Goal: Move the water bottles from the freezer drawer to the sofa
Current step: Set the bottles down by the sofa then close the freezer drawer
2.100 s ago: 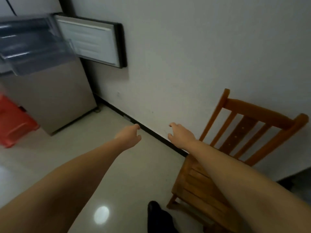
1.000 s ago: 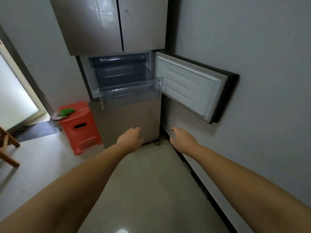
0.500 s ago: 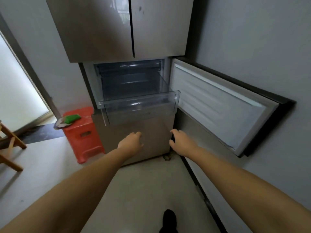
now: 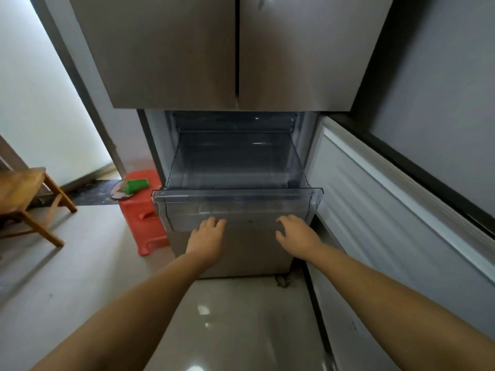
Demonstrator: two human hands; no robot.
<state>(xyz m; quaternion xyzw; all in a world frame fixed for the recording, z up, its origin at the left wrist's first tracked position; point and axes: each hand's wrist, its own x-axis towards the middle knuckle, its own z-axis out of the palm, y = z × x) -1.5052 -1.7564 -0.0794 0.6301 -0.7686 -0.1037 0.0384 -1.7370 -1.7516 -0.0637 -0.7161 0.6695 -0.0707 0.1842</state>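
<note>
The clear plastic freezer drawer (image 4: 235,195) stands pulled out of the grey fridge (image 4: 233,54). I see no water bottles inside it; its floor looks bare. My left hand (image 4: 209,235) reaches just below the drawer's front wall, fingers apart, holding nothing. My right hand (image 4: 294,232) is at the same height toward the drawer's right end, also empty with fingers spread. Whether the fingertips touch the drawer front I cannot tell. No sofa is in view.
The freezer door (image 4: 396,204) is swung open on the right, along the grey wall. A red plastic stool (image 4: 143,218) with a green item (image 4: 136,185) on it stands left of the fridge. A wooden chair (image 4: 25,199) is at the far left.
I have turned from the wall and wooden chair and come close to the fridge. Both hands have risen up to the drawer's front. The drawer now fills the middle of the view.
</note>
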